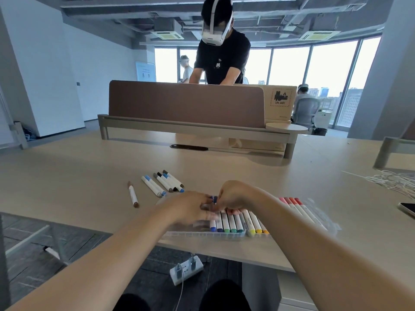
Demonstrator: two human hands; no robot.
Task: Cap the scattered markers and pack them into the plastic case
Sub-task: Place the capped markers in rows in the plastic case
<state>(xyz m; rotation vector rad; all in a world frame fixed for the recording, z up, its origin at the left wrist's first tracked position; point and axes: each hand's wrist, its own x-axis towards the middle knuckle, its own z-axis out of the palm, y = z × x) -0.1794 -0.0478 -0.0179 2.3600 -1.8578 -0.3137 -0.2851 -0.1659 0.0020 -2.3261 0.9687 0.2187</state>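
A clear plastic case (202, 234) lies at the table's near edge with a row of white markers (233, 223) in it, their blue, green and yellow caps toward me. Both hands meet over its far end. My left hand (190, 206) and my right hand (233, 197) pinch a blue-capped marker (215, 199) between their fingertips. Red-capped markers (296, 207) lie in the case's right part, past my right forearm. Several loose blue, grey and black markers (165, 182) lie behind the hands, and a brown marker (133, 194) lies alone to the left.
A desk divider (186, 104) and a cardboard box (279, 102) stand at the back, with a person in a headset behind them. A phone (407, 208) and white cables (395, 181) lie at the right. A power strip (186, 269) sits on the floor.
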